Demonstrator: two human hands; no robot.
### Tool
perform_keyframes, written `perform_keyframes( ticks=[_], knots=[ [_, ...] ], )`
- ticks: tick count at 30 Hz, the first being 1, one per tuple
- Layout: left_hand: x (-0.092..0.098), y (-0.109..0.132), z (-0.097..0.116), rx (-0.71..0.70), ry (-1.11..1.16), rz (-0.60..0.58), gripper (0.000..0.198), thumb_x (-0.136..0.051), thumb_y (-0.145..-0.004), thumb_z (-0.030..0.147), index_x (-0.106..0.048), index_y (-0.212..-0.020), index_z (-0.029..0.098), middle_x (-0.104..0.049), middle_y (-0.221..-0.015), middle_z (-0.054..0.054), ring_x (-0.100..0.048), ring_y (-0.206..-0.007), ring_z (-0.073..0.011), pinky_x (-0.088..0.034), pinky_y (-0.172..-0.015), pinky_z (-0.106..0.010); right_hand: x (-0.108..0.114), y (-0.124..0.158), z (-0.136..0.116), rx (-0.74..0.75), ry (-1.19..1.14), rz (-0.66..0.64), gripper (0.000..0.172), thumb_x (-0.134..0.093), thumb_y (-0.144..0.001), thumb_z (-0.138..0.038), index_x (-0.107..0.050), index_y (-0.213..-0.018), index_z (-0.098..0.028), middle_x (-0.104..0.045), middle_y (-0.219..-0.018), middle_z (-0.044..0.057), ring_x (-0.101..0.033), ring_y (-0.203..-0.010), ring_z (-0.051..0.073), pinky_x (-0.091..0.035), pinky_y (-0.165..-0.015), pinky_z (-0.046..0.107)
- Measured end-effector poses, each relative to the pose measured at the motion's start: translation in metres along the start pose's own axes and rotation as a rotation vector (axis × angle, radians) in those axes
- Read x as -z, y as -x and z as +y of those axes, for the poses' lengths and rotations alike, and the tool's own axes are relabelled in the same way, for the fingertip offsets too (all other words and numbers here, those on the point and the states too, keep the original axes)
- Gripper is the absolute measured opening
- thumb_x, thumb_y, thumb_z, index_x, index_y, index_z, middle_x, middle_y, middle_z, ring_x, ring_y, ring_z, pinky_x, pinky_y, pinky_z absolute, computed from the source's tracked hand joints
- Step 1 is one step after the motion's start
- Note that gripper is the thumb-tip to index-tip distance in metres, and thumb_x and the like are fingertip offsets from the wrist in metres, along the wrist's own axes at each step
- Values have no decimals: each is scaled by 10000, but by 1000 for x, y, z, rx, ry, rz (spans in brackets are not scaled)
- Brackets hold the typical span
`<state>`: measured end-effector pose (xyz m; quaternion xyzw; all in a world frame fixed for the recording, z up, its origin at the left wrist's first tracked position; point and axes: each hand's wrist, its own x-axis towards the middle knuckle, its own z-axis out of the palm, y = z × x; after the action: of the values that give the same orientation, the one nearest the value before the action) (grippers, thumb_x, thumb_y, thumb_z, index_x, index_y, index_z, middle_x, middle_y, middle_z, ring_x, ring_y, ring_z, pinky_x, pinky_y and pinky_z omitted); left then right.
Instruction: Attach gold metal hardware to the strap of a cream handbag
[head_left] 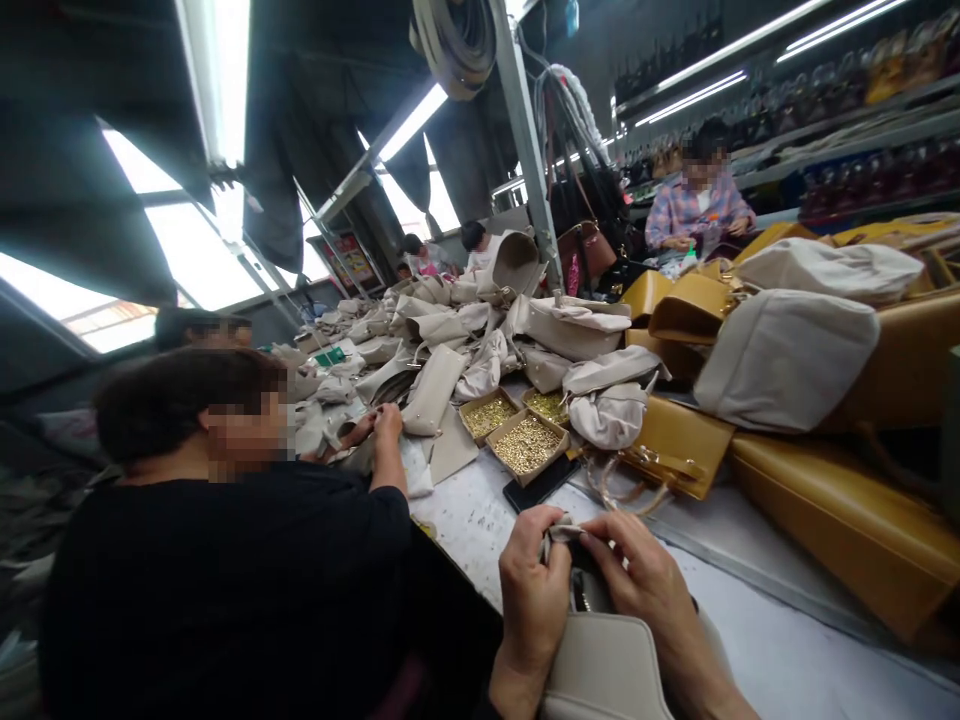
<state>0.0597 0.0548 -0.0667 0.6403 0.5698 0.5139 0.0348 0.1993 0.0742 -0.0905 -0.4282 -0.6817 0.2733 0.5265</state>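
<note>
My left hand [534,585] and my right hand [637,570] meet at the bottom middle, both pinched on a small beige strap piece [564,531] at the top of a beige leather bag [607,665] that rests against me. A dark metal fitting [583,590] shows between my hands. Fingers of both hands are curled closed around the strap.
A person in black [225,580] sits close on my left, hands on beige pieces. Three small boxes of brass hardware [527,443] stand on the long table [780,650]. Heaps of beige bags [787,350] and mustard bags [847,520] lie to the right. More workers sit farther back.
</note>
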Motion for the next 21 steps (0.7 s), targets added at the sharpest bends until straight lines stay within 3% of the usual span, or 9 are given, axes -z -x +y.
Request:
perform_keyframes(
  ticks=[4,7,11,13,15,17,21],
  knots=[
    [4,-2,4,-28,53,27,305,-556,-843,-8,-685,-1000,219,-734,-925,-8,-717,-872,-153,-591,-834,-236,5,-1,0,58,64,-79,218,-538,-1045,-367,-678,-935,-242,-661,-829,27,-607,-781,217,-468,-710,314],
    [6,0,3,-60,67,57,314,-546,-855,-15,-669,-1022,222,-728,-933,-2,-714,-881,-140,-583,-849,-215,20,-9,-9,115,139,-204,245,-508,-1049,-356,-690,-930,-243,-690,-847,41,-641,-801,222,-481,-713,309],
    [7,3,0,-48,103,96,316,-556,-860,-11,-657,-1035,232,-728,-946,8,-715,-894,-128,-579,-861,-195,53,-54,-22,146,318,-552,269,-515,-1039,-402,-751,-954,-304,-755,-862,21,-698,-792,224,-456,-673,295],
    [8,4,-2,-43,135,123,302,-567,-869,4,-652,-1036,240,-728,-950,14,-716,-899,-123,-577,-869,-189,60,-90,-22,100,423,-619,307,-512,-1040,-452,-769,-945,-313,-772,-839,12,-708,-750,218,-440,-639,290],
    [9,5,-3,-56,163,163,307,-556,-873,7,-645,-1042,248,-731,-966,17,-720,-923,-121,-574,-894,-191,51,-126,-15,85,527,-574,287,-507,-1042,-419,-769,-1052,-302,-795,-995,26,-732,-867,226,-472,-709,294],
    [9,7,-3,-70,183,188,325,-539,-869,2,-643,-1047,253,-734,-978,20,-723,-936,-119,-572,-910,-189,29,-154,-2,99,631,-619,280,-503,-1046,-355,-748,-1160,-281,-779,-1147,42,-728,-1006,225,-496,-809,292],
    [9,9,-4,-77,239,185,339,-521,-854,-3,-641,-1038,256,-732,-962,29,-724,-904,-110,-572,-885,-173,-32,-185,26,111,773,-752,189,-590,-1007,-244,-766,-1075,-225,-773,-1135,78,-710,-1079,228,-512,-891,295]
  ],
)
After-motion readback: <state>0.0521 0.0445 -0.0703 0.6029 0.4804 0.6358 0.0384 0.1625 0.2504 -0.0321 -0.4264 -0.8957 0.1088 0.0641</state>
